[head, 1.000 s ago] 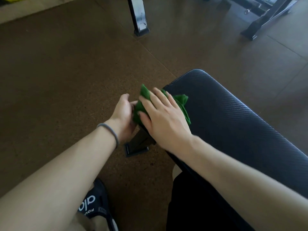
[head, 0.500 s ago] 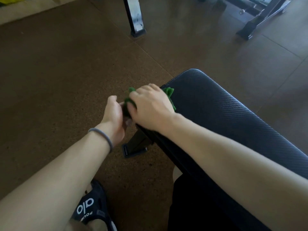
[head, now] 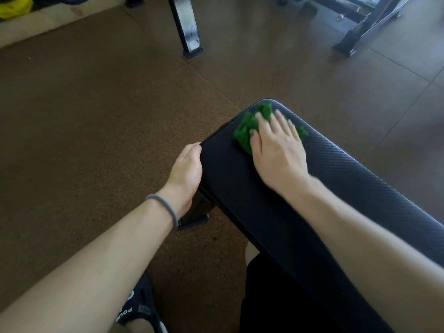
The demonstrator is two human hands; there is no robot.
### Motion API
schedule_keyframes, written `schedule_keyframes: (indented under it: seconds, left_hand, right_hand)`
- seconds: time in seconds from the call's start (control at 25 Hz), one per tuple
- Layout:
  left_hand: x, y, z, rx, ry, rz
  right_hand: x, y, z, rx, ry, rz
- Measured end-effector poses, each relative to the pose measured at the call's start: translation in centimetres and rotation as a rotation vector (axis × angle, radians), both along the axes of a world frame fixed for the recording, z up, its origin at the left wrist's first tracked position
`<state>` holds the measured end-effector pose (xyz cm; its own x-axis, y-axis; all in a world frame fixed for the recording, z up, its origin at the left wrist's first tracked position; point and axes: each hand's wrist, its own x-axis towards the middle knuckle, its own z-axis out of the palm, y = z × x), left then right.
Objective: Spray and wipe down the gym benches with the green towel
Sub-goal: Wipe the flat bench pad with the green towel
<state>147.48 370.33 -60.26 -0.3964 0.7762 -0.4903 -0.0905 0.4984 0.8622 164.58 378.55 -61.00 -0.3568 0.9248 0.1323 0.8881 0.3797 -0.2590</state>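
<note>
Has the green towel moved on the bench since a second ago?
Yes. The green towel was at the bench pad's near-left edge; under the right hand it now lies on the pad's top, nearer the far rounded end.

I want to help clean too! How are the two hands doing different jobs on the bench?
The right hand lies flat on top of the bench, pressing the green towel; the left hand holds no towel and rests against the bench's side edge. The left wrist wears a grey band; the right wrist is bare. Both hands touch the same black bench.
</note>
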Motion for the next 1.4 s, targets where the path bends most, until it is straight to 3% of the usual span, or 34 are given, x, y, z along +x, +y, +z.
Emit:
schedule_keyframes:
  seconds: [0.16, 0.32, 0.52, 0.68, 0.8, 1.0, 1.2, 1.4]
  left_hand:
    - [0.3, 0.0, -0.2, 0.011, 0.025, 0.014]
    - [0.4, 0.1, -0.3, 0.024, 0.049, 0.042]
    - [0.8, -0.1, 0.0, 0.044, 0.05, 0.039]
    - [0.7, -0.1, -0.3, 0.053, 0.072, 0.044]
    - [0.5, 0.0, -0.7, 0.052, 0.061, 0.049]
    - [0.5, 0.3, -0.8, 0.044, 0.065, 0.045]
    - [0.2, 0.4, -0.8, 0.032, 0.007, 0.03]
    - [-0.8, -0.1, 0.0, 0.026, -0.238, -0.067]
  right_hand:
    - [0.7, -7.5, -0.2, 0.014, -0.074, 0.207]
    - [-3.5, -0.2, 0.3, 0.027, -0.055, 0.333]
    - [-1.1, 7.7, -0.1, 0.054, -0.001, 0.076]
    - [6.4, 4.8, 0.3, -0.049, 0.031, -0.259]
    - [10.8, 0.6, 0.8, -0.071, 0.021, -0.386]
    - [7.0, 2.3, 0.4, -0.053, -0.003, -0.476]
    - [-3.4, 5.1, 0.0, -0.03, -0.025, -0.194]
    - [-1.2, -8.5, 0.4, 0.014, -0.06, 0.313]
